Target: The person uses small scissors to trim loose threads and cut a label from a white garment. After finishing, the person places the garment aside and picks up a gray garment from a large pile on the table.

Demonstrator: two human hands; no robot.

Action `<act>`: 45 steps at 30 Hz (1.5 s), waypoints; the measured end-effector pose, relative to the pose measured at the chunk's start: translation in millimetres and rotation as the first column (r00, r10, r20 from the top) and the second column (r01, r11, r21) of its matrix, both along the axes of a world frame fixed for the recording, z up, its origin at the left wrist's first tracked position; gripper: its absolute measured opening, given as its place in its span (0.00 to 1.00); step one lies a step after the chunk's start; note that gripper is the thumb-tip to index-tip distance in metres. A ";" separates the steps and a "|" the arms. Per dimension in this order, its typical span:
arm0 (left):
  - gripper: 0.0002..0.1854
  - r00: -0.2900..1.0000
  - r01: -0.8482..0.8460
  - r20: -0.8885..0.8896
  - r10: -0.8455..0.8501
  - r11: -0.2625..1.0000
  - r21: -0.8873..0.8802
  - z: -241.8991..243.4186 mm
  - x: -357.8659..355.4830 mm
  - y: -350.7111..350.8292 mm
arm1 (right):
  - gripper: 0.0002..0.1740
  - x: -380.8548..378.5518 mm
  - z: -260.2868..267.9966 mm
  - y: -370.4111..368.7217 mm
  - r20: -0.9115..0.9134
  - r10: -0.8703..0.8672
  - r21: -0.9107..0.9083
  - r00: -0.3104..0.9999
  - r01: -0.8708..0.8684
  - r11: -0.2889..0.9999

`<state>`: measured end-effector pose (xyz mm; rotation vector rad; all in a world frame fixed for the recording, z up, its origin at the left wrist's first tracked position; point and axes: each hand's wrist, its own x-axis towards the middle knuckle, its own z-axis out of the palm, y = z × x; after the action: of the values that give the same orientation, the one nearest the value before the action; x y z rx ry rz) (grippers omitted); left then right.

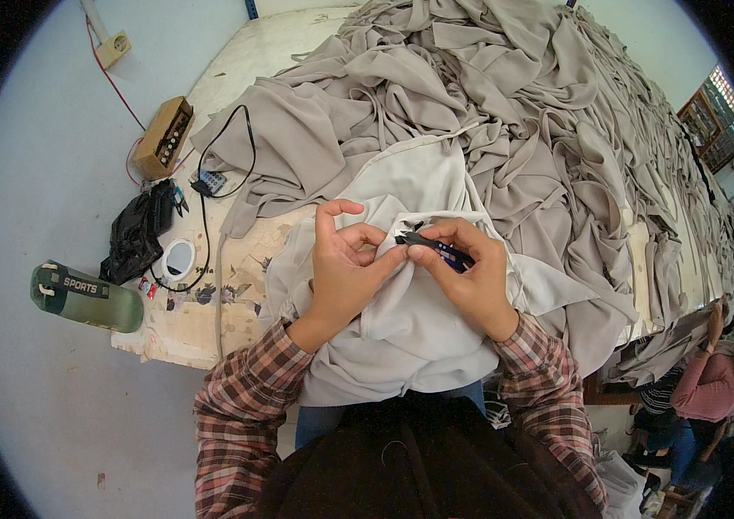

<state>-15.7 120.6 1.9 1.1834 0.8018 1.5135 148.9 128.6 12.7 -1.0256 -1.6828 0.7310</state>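
A light grey cloth garment point(406, 350) lies gathered across the lap and the table's edge. My left hand point(351, 266) pinches a fold of it between thumb and fingers, with the index finger raised and bent. In my right hand point(464, 263) is a pair of dark thread snips point(438, 246), its blades pointing left at the pinched cloth. The tips of both thumbs nearly meet there. Something small and dark shows in the cloth just by the blades; I cannot tell what it is.
Taupe fabric point(497, 84) is heaped over the table point(244, 324). At left are a green bottle point(88, 298), a round mirror point(179, 259), a black plastic bag point(137, 233), a looped black cable point(252, 143) and a wooden box point(164, 137). Another person point(707, 383) is at the far right.
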 end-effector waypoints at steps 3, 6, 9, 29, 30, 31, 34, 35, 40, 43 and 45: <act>0.29 1.000 0.006 0.004 -0.006 1.000 -0.013 0.7 0.3 -0.4 | 0.14 0.9 4.0 -1.7 0.033 0.015 -0.028 0.999 -0.015 0.999; 0.29 1.000 0.005 0.011 -0.005 1.000 -0.005 2.9 1.4 -0.7 | 0.13 2.1 10.7 -2.6 -0.076 0.004 -0.178 0.997 -0.017 0.984; 0.27 0.999 0.049 -0.001 -0.049 0.998 -0.047 6.9 -2.0 -1.1 | 0.12 5.8 18.4 4.2 -0.220 -0.027 -0.041 0.975 0.018 0.999; 0.12 0.957 0.229 -0.147 -0.250 0.962 -0.148 14.2 -19.5 4.7 | 0.10 20.2 30.0 13.8 -0.325 0.200 -0.498 0.924 -0.347 0.794; 0.11 0.969 0.200 -0.123 -0.216 0.971 -0.132 14.4 -18.8 5.8 | 0.10 21.0 30.0 14.0 -0.274 0.217 -0.481 0.937 -0.329 0.812; 0.11 0.978 0.170 -0.097 -0.182 0.978 -0.118 14.5 -18.4 6.8 | 0.10 22.2 30.0 14.3 -0.222 0.231 -0.463 0.947 -0.311 0.830; 0.10 0.933 0.206 0.329 -0.143 0.964 -0.166 15.4 -22.3 5.7 | 0.13 34.7 34.5 19.1 0.003 0.286 -0.450 0.958 -0.254 0.856; 0.10 0.952 0.144 0.294 -0.080 0.969 -0.200 15.6 -24.0 5.9 | 0.13 38.6 35.9 20.2 -0.058 0.290 -0.456 0.955 -0.283 0.844; 0.11 0.997 0.003 0.077 0.013 0.979 -0.203 16.4 -30.0 11.9 | 0.12 45.6 38.1 20.6 -0.346 0.190 -0.522 0.919 -0.356 0.775; 0.14 0.693 -0.378 -0.408 0.595 0.781 0.497 16.4 -22.2 17.7 | 0.11 40.8 36.4 19.1 -0.433 0.189 -0.507 0.881 -0.412 0.757; 0.15 0.712 -0.230 -0.454 0.536 0.788 0.571 17.6 -19.2 13.7 | 0.09 36.6 34.9 17.3 -0.434 0.198 -0.516 0.879 -0.422 0.745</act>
<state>-34.9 134.3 19.6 2.0380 1.2074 1.7695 185.5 145.9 47.5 -0.9459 -1.3312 1.6597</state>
